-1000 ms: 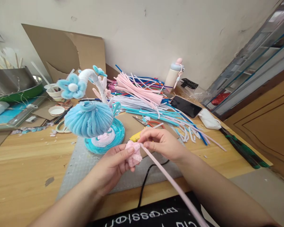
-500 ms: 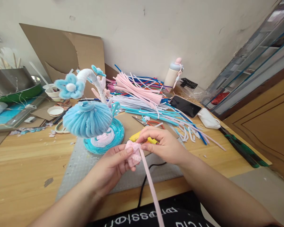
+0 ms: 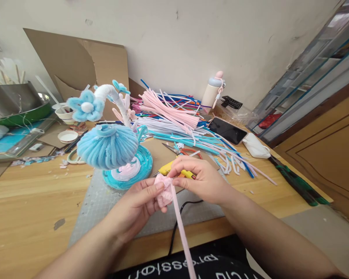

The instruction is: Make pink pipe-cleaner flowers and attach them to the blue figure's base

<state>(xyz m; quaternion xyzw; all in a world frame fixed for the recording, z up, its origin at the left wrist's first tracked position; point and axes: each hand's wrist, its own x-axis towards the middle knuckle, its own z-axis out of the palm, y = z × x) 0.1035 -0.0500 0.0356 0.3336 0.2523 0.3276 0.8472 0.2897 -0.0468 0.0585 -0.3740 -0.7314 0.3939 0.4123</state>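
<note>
My left hand (image 3: 143,199) grips a small folded pink bundle of pipe cleaner (image 3: 164,193) between thumb and fingers. At the bundle's upper right edge, my right hand (image 3: 199,176) pinches a pink pipe cleaner strip (image 3: 181,228), whose long end hangs down past the table edge over the black apron. Just behind my right fingers lies a yellow glue gun (image 3: 166,167), partly hidden by the hand. To the left stands a lamp-like craft with a ribbed light-blue shade (image 3: 107,146), a blue flower (image 3: 86,106) and a round blue base (image 3: 146,162).
Pink pipe cleaners (image 3: 165,106) and other colours are heaped behind my hands. Orange-handled scissors (image 3: 188,152) lie before them. A phone (image 3: 228,130), a bottle (image 3: 212,92) and green-black pliers (image 3: 296,182) are at right. A grey cutting mat (image 3: 90,217) lies under the work; a pot (image 3: 14,99) stands far left.
The hanging end of the pink strip has swung slightly left. Both hands keep nearly the same place and grip.
</note>
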